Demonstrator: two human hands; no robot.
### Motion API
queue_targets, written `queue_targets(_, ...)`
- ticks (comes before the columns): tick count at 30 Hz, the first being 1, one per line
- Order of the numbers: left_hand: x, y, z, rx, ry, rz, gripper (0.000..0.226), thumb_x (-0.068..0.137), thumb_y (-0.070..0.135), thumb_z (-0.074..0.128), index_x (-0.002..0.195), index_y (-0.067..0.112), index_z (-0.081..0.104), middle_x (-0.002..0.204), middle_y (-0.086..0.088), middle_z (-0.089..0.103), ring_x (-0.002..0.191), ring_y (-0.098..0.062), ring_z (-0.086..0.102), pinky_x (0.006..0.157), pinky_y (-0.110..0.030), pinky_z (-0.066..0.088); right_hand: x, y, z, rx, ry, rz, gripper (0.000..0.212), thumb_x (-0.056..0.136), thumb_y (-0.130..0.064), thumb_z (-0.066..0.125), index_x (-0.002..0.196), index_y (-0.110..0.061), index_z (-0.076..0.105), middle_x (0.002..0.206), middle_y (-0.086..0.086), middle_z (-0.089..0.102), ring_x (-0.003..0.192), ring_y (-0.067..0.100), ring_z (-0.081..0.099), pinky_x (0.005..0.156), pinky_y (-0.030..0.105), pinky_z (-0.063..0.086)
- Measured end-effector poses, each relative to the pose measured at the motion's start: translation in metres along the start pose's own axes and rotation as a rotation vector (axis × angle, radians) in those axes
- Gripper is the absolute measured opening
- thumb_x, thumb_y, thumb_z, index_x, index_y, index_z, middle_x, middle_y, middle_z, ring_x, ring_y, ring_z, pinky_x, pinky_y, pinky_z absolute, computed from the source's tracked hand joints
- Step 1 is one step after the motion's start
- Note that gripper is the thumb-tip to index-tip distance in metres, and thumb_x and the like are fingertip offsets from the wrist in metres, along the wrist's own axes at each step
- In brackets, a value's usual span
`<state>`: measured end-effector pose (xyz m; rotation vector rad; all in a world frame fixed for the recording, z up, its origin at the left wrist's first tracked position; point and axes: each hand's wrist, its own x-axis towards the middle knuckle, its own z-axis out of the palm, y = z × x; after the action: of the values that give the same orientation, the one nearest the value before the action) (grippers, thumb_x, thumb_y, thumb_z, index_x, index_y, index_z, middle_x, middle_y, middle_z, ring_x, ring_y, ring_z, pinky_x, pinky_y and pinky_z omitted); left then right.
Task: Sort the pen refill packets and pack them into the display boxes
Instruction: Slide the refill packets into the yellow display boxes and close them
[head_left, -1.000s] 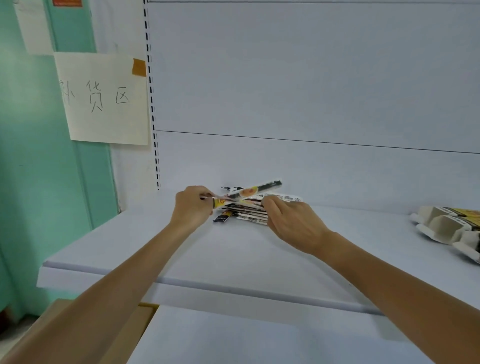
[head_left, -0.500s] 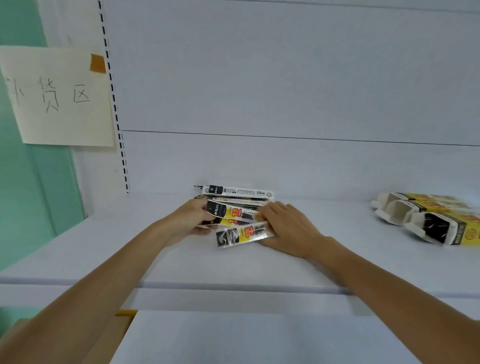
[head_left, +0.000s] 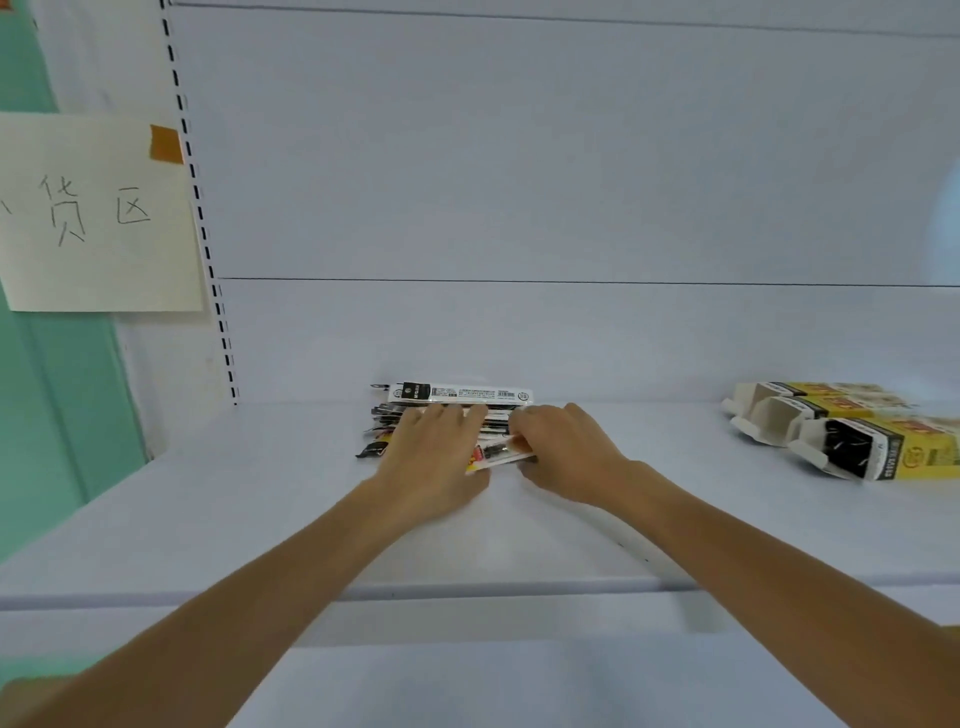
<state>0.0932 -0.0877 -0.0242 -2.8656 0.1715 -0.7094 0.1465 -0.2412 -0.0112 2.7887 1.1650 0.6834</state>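
A loose pile of pen refill packets (head_left: 462, 393) lies at the back middle of the white shelf (head_left: 260, 499); the rear packet shows its white label side. My left hand (head_left: 431, 457) lies flat on the pile, fingers straight, covering most of it. My right hand (head_left: 566, 452) is at the pile's right end, with fingers curled above and thumb below the front yellow-and-black packet (head_left: 501, 454). Three yellow-and-black display boxes (head_left: 852, 447) lie on their sides at the far right, open flaps facing left, apart from both hands.
The shelf's white back panel (head_left: 519, 208) rises right behind the pile. A slotted upright (head_left: 208, 249) and a taped paper note (head_left: 98, 218) are at the left, beside a green wall (head_left: 52, 415). A lower shelf (head_left: 467, 686) juts out below.
My left hand has slid from the pile's left end onto its top and lies flat. My right hand's fingers went from flat to curled round the front packet.
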Motion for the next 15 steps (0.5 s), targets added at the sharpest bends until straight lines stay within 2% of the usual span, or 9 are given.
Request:
queue_targets(3,0.001,-0.006,0.001,-0.013,-0.012,-0.031,0.039,0.092,0.041,0.043,0.119,0.013,0.047,0.118,-0.003,0.053,0.114,-0.023,0.049,0.085,-0.033,0.038,0.000,0.005,-0.008,0.105,0.014,-0.026,0.019,0.085,-0.025,0.058,0.099,-0.013,0.052,0.110,0.002,0.059,0.103,0.023,0.053,0.073,0.028,0.030)
queue_targets(7,0.001,-0.014,-0.007,-0.096,-0.062,-0.019,0.030,0.094,0.037,0.041,0.113,0.015,0.046,0.116,-0.001,0.053,0.108,-0.024,0.051,0.080,-0.032,0.037,-0.005,0.022,-0.012,0.141,-0.002,-0.015,0.055,0.076,-0.054,0.065,0.117,-0.020,0.053,0.110,-0.005,0.057,0.103,0.015,0.049,0.083,0.029,0.031)
queue_targets(9,0.001,-0.018,-0.007,-0.198,-0.062,-0.064,0.021,0.095,0.035,0.040,0.103,0.016,0.045,0.111,0.000,0.056,0.102,-0.024,0.053,0.072,-0.032,0.035,-0.008,0.028,-0.010,0.372,0.029,0.066,0.067,0.075,-0.057,0.065,0.128,-0.022,0.047,0.123,-0.007,0.050,0.114,0.011,0.044,0.096,0.027,0.031)
queue_targets(11,0.003,-0.019,-0.005,-0.253,-0.056,-0.105,0.018,0.095,0.033,0.039,0.095,0.016,0.044,0.102,-0.002,0.058,0.094,-0.026,0.054,0.067,-0.032,0.034,-0.007,0.024,-0.010,0.765,0.116,0.249,0.060,0.085,-0.050,0.056,0.134,-0.018,0.043,0.130,-0.008,0.042,0.122,0.009,0.039,0.101,0.023,0.029)
queue_targets(12,0.005,-0.017,-0.004,-0.278,-0.061,-0.120,0.018,0.094,0.033,0.040,0.094,0.015,0.044,0.097,-0.002,0.058,0.091,-0.026,0.055,0.067,-0.032,0.035,-0.003,0.019,-0.007,0.916,0.153,0.357,0.049,0.091,-0.046,0.050,0.130,-0.016,0.046,0.125,-0.007,0.044,0.118,0.011,0.042,0.098,0.023,0.030)
queue_targets(13,0.006,-0.013,-0.002,-0.298,-0.075,-0.122,0.018,0.094,0.033,0.040,0.092,0.015,0.044,0.093,-0.002,0.057,0.088,-0.027,0.055,0.066,-0.033,0.037,0.001,0.013,-0.005,0.960,0.174,0.423,0.037,0.095,-0.040,0.045,0.118,-0.012,0.052,0.114,-0.004,0.047,0.107,0.014,0.046,0.091,0.024,0.033)
queue_targets(15,0.009,-0.003,-0.001,-0.305,-0.121,-0.117,0.018,0.094,0.034,0.040,0.091,0.016,0.041,0.088,-0.002,0.053,0.086,-0.027,0.054,0.066,-0.033,0.036,0.008,0.001,0.002,0.829,0.159,0.434,0.026,0.096,-0.032,0.043,0.092,-0.007,0.050,0.096,0.002,0.047,0.087,0.021,0.048,0.078,0.029,0.037)
